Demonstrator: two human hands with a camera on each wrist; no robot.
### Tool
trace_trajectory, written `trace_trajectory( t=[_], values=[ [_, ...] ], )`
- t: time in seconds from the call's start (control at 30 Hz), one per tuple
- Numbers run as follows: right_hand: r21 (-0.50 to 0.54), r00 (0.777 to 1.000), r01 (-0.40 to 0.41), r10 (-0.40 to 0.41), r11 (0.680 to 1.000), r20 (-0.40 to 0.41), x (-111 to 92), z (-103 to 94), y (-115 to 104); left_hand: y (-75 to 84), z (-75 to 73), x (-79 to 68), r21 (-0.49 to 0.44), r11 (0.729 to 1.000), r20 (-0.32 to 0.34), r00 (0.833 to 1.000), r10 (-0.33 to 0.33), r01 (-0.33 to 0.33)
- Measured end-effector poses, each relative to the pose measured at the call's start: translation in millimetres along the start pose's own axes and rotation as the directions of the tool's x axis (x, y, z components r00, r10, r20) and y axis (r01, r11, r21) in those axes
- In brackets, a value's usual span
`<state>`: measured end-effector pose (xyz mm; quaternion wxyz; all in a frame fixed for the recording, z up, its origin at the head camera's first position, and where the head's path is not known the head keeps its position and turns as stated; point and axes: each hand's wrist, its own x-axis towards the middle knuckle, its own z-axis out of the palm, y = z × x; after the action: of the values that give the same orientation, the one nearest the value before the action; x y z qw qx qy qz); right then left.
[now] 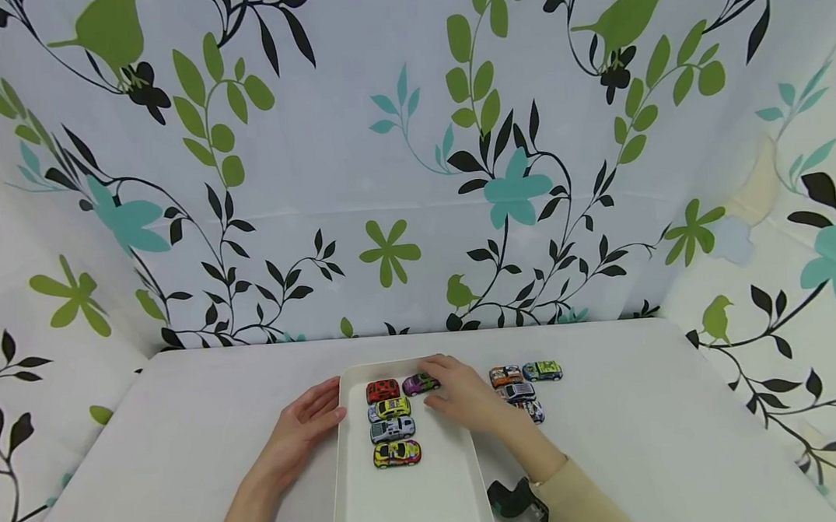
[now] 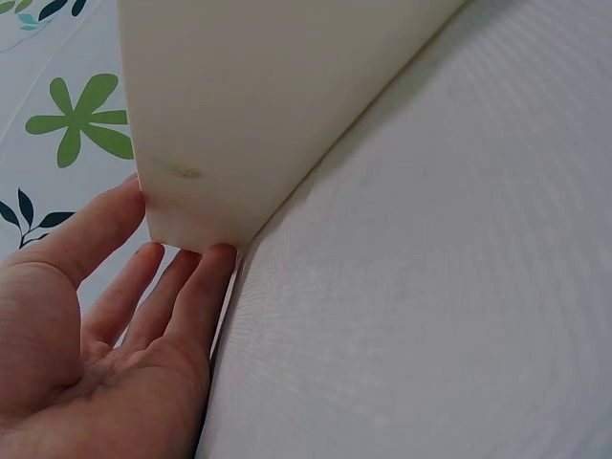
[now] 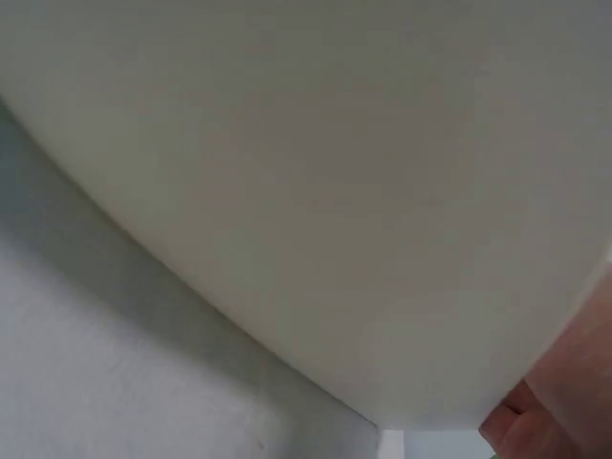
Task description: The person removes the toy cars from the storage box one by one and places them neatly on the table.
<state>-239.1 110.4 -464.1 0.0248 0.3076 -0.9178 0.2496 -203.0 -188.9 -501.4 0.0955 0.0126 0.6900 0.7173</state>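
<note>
My left hand [image 1: 301, 431] rests against the left wall of a white rectangular tray [image 1: 438, 494], fingers fairly straight. Up close, the left wrist view has the thumb at the tray's rim and fingertips [image 2: 196, 256] by its corner. My right hand [image 1: 466, 391] reaches over the tray's far right edge and pinches a purple-and-green toy car [image 1: 421, 383] between thumb and fingers. Beside that car is a red toy car [image 1: 383, 390]. Below it, in a column, are a yellow-green car [image 1: 389, 409], a silver car [image 1: 393, 429] and a yellow-and-red car [image 1: 397, 453]. The tray wall hides the right fingertips in the right wrist view.
Right of the tray, several toy cars stand in a group, among them an orange car [image 1: 505, 375] and a lime-green car [image 1: 543, 371]. A black object [image 1: 514, 498] lies near the right forearm. A patterned curtain [image 1: 302, 180] hangs behind the white table [image 1: 643, 438].
</note>
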Motion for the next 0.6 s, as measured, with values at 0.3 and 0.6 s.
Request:
trace_trajectory(
  t=[0.3, 0.6],
  values=[
    [-0.077, 0.997, 0.073, -0.076, 0.994, -0.026, 4.5, 5.8, 3.3, 0.9, 2.4, 0.2, -0.009, 1.000, 0.004, 1.000, 0.006, -0.006],
    [-0.102, 0.991, 0.125, -0.130, 0.987, -0.041, 5.1, 10.4, 7.1, 1.8, 2.3, -1.2, 0.011, 1.000, -0.019, 1.000, -0.013, 0.013]
  ],
)
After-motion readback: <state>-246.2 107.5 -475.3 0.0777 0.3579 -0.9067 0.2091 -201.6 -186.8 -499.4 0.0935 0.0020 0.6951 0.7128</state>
